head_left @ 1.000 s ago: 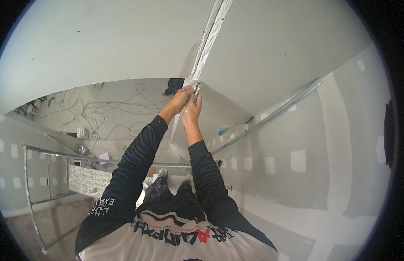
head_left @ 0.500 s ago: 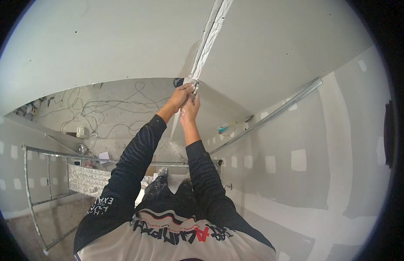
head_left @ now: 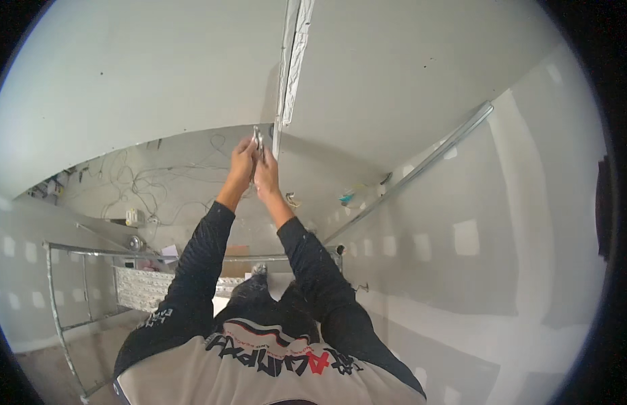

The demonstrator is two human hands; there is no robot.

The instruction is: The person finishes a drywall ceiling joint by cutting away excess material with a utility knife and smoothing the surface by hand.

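Observation:
Out in front of me, both arms are stretched forward and my hands are close together. My left hand point(head_left: 242, 162) is closed, with its thumb and fingers at a small shiny metal tool point(head_left: 257, 138). Right beside it, my right hand point(head_left: 265, 174) is closed around the lower part of the same tool. Its narrow tip points away from me; its exact kind is too small to make out. Just to the right of my hands runs a long joint strip point(head_left: 296, 67) with rough white plaster along the grey board. A gap separates the tool from that strip.
Scaffold rails point(head_left: 192, 255) cross in front of my legs, and a perforated platform point(head_left: 143, 287) lies to the left. Tangled cables point(head_left: 145, 185) cover the floor beyond. A long metal channel point(head_left: 428, 162) slants along the right wall point(head_left: 435, 277), which has white filler patches.
My two hands have come away from the plastered strip and shifted left with the metal tool. The view has swung slightly, so the strip now stands more upright.

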